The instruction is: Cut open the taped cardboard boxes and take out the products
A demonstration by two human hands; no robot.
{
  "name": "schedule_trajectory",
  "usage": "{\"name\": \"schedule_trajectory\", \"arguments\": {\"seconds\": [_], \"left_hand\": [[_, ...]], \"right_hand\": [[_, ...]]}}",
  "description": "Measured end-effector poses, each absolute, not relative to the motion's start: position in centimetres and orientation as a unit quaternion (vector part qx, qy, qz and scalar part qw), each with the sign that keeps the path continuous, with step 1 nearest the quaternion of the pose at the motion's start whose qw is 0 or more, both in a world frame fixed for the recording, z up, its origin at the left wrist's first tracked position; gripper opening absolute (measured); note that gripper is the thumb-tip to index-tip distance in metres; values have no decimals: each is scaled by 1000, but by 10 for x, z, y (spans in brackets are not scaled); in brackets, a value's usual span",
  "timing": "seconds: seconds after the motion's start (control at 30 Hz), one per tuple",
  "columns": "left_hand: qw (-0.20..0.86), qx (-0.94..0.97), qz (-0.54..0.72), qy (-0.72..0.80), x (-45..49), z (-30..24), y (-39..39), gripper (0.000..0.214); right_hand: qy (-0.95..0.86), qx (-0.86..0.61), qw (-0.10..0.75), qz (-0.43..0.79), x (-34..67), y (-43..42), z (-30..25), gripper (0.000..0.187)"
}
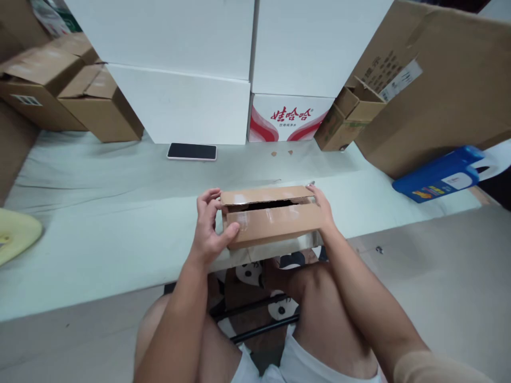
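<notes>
A small brown cardboard box (275, 224) sits at the front edge of the pale table, between my two hands. Its two top flaps are slightly raised, with a dark gap between them and shiny tape along them. My left hand (211, 226) grips the left end, thumb on the near flap and fingers at the far left corner. My right hand (322, 205) holds the right end, its fingertips at the far right corner and the rest of its fingers partly hidden by the box. What lies inside the box cannot be seen.
A phone (192, 151) lies flat beyond the box, before stacked white boxes (179, 103). Brown cartons (106, 103) stand at the left, with a small open carton (347, 117) and a large cardboard sheet or box (435, 90) at the right. A blue bottle (437, 173) lies near the right edge.
</notes>
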State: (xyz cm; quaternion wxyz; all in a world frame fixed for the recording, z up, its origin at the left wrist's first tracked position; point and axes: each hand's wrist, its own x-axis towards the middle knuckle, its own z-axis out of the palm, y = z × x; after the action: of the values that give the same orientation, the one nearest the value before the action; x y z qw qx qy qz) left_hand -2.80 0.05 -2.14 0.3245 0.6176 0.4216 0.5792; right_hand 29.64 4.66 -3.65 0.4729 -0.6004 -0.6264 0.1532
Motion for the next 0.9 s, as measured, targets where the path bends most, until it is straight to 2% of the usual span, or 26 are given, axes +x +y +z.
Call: {"name": "schedule_trajectory", "arguments": {"seconds": [0.13, 0.23, 0.3, 0.37, 0.43, 0.5, 0.63, 0.8, 0.9], "left_hand": [[412, 563, 598, 394, -30, -17, 1, 43], [384, 594, 570, 418, -32, -9, 3, 31], [385, 609, 552, 420, -32, -2, 4, 34], [426, 611, 533, 402, -32, 5, 4, 54], [460, 619, 510, 382, -34, 13, 4, 74], [465, 642, 485, 368, -36, 19, 5, 82], [437, 669, 485, 356, -39, 26, 7, 82], [414, 641, 540, 355, -39, 25, 5, 63], [386, 649, 552, 353, -39, 22, 2, 57]], "right_hand": [[-576, -611, 525, 142, 282, 16, -13, 23], [-581, -539, 584, 174, 271, -2, 0, 26], [-616, -459, 613, 187, 267, -7, 8, 29], [-671, -398, 596, 191, 266, -9, 15, 35], [-734, -356, 543, 200, 265, -8, 19, 45], [-785, -326, 488, 202, 263, -7, 21, 55], [-820, -311, 446, 178, 257, -4, 20, 62], [-762, -323, 549, 120, 263, -10, 22, 48], [-749, -341, 562, 80, 273, -16, 29, 35]]}}
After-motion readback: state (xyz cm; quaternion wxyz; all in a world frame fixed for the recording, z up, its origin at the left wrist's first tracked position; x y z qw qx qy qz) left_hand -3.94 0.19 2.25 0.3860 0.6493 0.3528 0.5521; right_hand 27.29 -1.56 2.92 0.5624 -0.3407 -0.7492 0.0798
